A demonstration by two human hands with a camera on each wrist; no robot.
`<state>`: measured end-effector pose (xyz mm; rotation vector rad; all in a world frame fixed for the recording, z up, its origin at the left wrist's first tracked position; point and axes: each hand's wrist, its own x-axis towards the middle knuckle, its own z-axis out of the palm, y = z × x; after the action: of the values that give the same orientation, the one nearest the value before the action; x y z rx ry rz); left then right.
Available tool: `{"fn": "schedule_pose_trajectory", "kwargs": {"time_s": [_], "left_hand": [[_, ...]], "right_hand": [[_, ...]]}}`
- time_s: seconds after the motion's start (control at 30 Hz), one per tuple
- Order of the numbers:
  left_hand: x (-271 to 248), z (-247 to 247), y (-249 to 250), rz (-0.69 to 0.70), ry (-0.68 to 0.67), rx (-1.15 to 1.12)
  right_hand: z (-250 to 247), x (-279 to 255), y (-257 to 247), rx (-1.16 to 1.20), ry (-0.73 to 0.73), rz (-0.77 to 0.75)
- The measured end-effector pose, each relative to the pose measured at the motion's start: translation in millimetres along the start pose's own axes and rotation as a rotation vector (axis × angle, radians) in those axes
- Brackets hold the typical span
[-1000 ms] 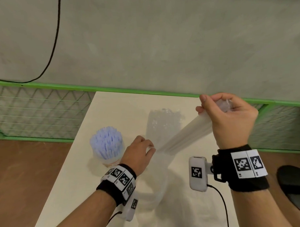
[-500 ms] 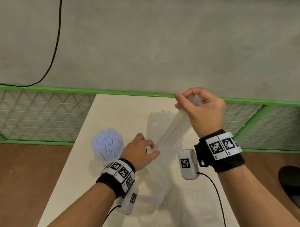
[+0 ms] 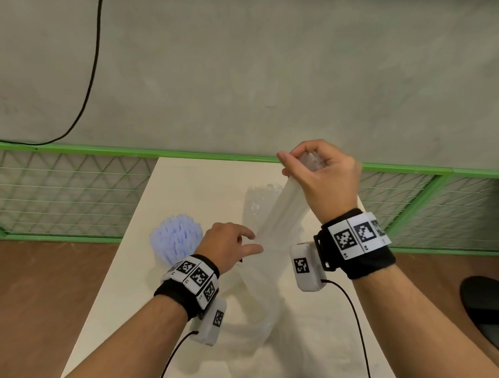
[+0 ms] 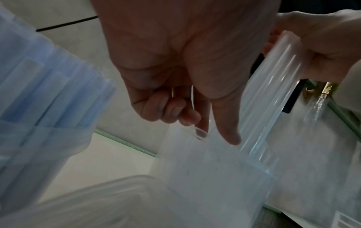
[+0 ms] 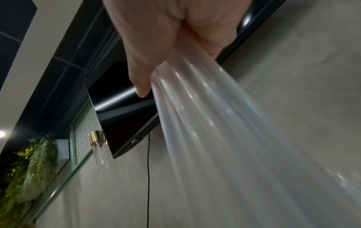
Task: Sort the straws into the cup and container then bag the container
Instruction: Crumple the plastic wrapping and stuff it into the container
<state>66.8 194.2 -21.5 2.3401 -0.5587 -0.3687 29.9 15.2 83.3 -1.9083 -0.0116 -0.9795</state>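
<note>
Straws (image 3: 283, 213) — a clear bundle — slant from my raised right hand (image 3: 324, 177) at the far right down toward the near left, lower ends at the clear container (image 4: 216, 182) on the table (image 3: 186, 191). My right fist wraps their top. My left hand (image 3: 227, 246) pinches the container's rim. Blue straws (image 3: 175, 239) stand in the cup, left.

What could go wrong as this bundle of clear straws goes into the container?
1. The right hand grips the clear straws only at the top, tilted; the loose lower ends may splay and miss the container.
2. The left hand works close beside the cup of blue straws and could tip it.
</note>
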Motion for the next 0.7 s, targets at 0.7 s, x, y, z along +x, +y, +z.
{"fn": "schedule_pose_trajectory", "kwargs": {"time_s": [0.7], "left_hand": [[21.5, -1.9, 18.5, 0.180, 0.119, 0.096]], "right_hand": [[23.3, -47.4, 41.0, -0.148, -0.266, -0.119]]}}
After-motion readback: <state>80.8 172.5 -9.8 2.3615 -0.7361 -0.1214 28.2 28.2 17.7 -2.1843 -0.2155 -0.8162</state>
